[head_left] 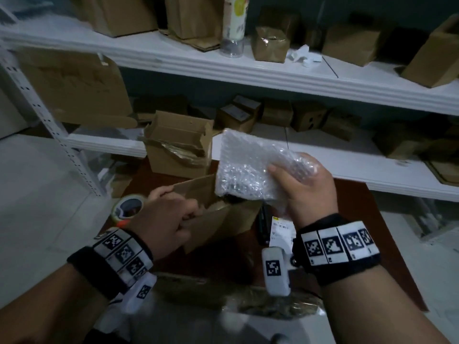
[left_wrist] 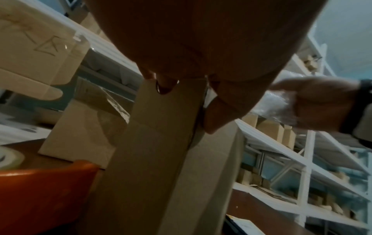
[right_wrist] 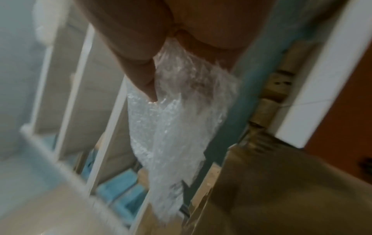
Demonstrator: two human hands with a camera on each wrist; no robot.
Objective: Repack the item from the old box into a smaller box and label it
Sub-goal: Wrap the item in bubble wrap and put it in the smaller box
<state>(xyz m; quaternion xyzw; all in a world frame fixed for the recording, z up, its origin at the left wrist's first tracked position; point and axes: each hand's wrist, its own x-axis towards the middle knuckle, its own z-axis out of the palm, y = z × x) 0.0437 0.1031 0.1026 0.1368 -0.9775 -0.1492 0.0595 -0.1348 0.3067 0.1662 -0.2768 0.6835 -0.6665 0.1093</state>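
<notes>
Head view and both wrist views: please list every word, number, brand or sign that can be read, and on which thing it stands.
No text can be read as words.
Paper label on the table: printed lines, too small and blurred.
Tall bottle on the upper shelf: coloured print, blurred.
Large box in the left wrist view: a triangle sign, no legible letters.
Wrist bands: black-and-white square codes only.
</notes>
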